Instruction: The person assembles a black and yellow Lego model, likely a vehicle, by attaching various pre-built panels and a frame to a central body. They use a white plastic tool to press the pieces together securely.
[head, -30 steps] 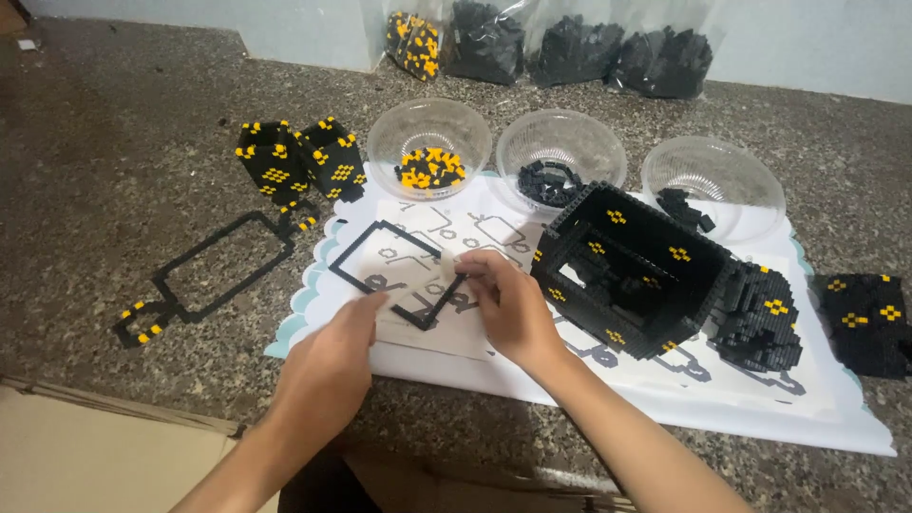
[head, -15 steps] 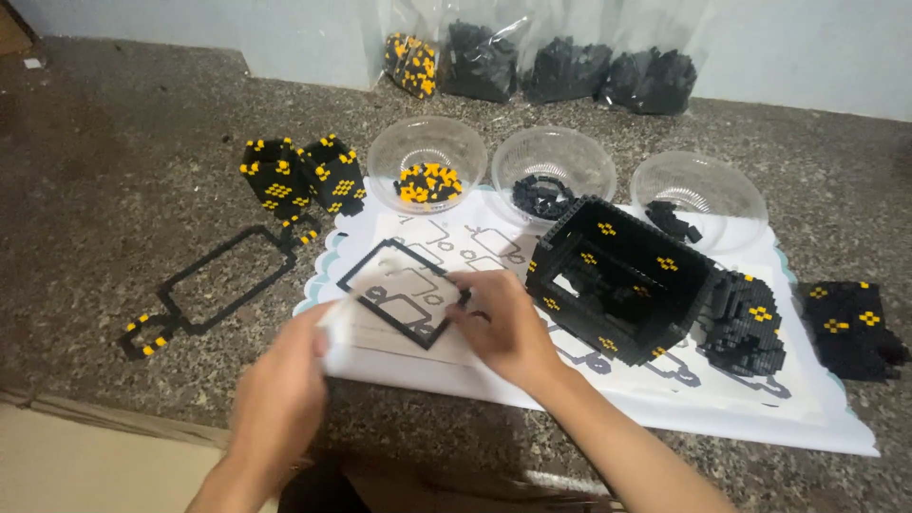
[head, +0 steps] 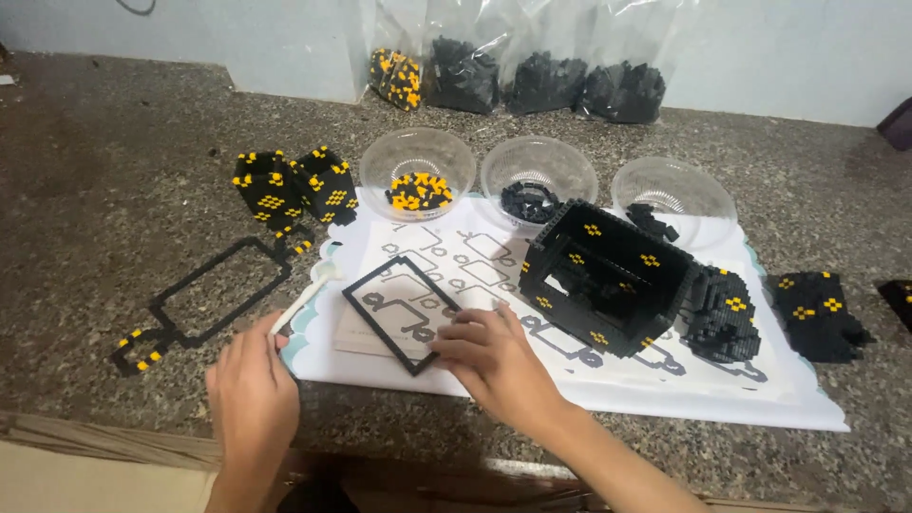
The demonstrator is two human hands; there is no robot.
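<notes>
Thin black rectangular frame (head: 410, 311) of small studded bricks lies flat on the white instruction sheet (head: 589, 380), on a speckled stone desk (head: 95, 190). Its long axis runs diagonally, far-left to near-right.

Right hand (head: 489, 356): fingers (head: 456, 334) curled, tips pinching the frame's near-right corner. Left hand (head: 252, 394): fingers loosely bent, gripping the near end of a white stick-shaped tool (head: 304, 296).

Hollow black block with yellow studs (head: 608, 275) just right of the frame.
</notes>
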